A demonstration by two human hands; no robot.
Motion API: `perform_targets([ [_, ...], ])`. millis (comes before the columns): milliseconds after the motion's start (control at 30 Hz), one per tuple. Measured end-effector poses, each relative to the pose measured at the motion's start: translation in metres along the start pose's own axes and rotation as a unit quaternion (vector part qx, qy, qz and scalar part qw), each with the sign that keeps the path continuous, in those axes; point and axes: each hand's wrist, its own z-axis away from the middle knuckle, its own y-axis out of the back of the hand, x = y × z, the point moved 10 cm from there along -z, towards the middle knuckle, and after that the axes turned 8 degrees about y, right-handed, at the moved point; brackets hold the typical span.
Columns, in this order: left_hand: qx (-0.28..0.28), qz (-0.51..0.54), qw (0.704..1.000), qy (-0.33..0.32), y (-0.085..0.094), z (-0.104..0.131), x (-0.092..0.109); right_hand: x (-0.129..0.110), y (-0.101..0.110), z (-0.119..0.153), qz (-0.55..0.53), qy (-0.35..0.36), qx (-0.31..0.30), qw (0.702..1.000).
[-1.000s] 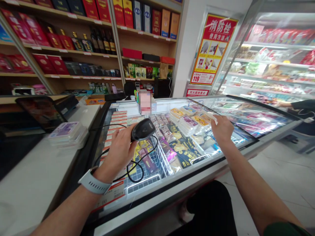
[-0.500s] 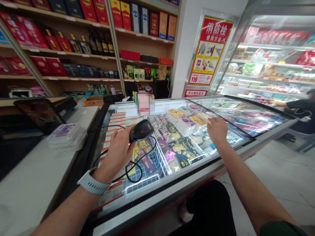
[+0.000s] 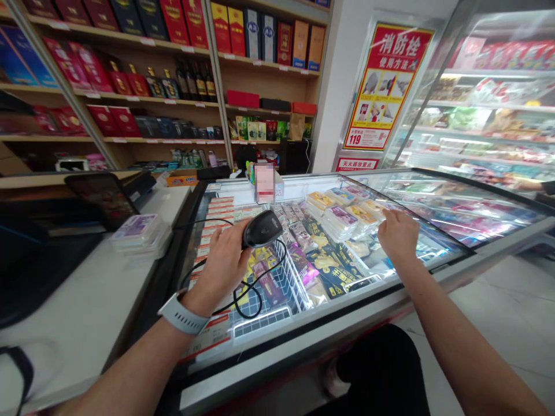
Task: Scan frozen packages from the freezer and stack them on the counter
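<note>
My left hand (image 3: 225, 260), with a pale watch band on the wrist, grips a black barcode scanner (image 3: 262, 229) over the glass-topped freezer (image 3: 260, 361). The scanner's black cable (image 3: 249, 316) loops beneath that hand. On the right, my right hand (image 3: 399, 234) is closed, its fingers curled at the edge of several stacked plastic tubs (image 3: 341, 222) with purple, yellow and blue lids. Whether the fingertips hold one of these tubs is hidden. Inside the freezer, a white wire basket (image 3: 295, 283) and packaged frozen goods (image 3: 332, 268) show through the glass.
A further stack of clear tubs (image 3: 141, 234) stands on the white counter (image 3: 87, 323) at left, near a dark screen (image 3: 102, 199). A small pink-fronted box (image 3: 265, 184) sits at the freezer's back edge. Shelves of boxes and bottles line the wall; part of another person's arm (image 3: 531, 185) shows far right.
The view has turned slightly left, so everything sits further right in the picture. Both hands keep nearly the same pose, the left still on the scanner and the right beside the tubs.
</note>
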Motion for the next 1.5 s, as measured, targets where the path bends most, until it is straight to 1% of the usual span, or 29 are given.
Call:
perform_targets([
  [133, -0.001, 0.003, 1.0, -0.006, 0.0, 0.0, 0.001, -0.007, 0.006, 0.001, -0.006, 0.001, 0.013, 1.0],
  [267, -0.002, 0.002, 1.0, -0.001, 0.0, 0.0, 0.001, -0.019, 0.015, -0.001, -0.01, 0.016, 0.025, 0.999],
  [467, 0.004, 0.011, 1.0, -0.015, 0.003, 0.0, 0.004, -0.049, 0.037, -0.007, -0.052, 0.066, 0.057, 0.995],
  [633, 0.004, 0.012, 1.0, -0.011, 0.004, 0.0, 0.004, -0.087, 0.055, -0.013, -0.098, 0.122, 0.076, 0.985],
  [833, 0.003, 0.012, 1.0, -0.001, 0.005, 0.0, 0.003, -0.134, 0.065, -0.021, -0.148, 0.165, 0.086, 0.971],
  [1033, -0.005, 0.01, 1.0, -0.003, 0.001, 0.0, 0.003, -0.182, 0.081, -0.035, -0.224, 0.205, 0.108, 0.947],
  [1167, -0.016, 0.018, 1.0, 0.01, 0.0, 0.0, 0.003, -0.218, 0.089, -0.045, -0.266, 0.225, 0.087, 0.933],
  [1400, -0.018, 0.022, 0.999, 0.019, 0.001, -0.001, 0.002, -0.271, 0.089, -0.058, -0.311, 0.256, 0.024, 0.915],
  [1500, -0.025, 0.021, 0.999, 0.019, -0.002, 0.0, 0.001, -0.293, 0.097, -0.065, -0.325, 0.273, 0.004, 0.906],
])
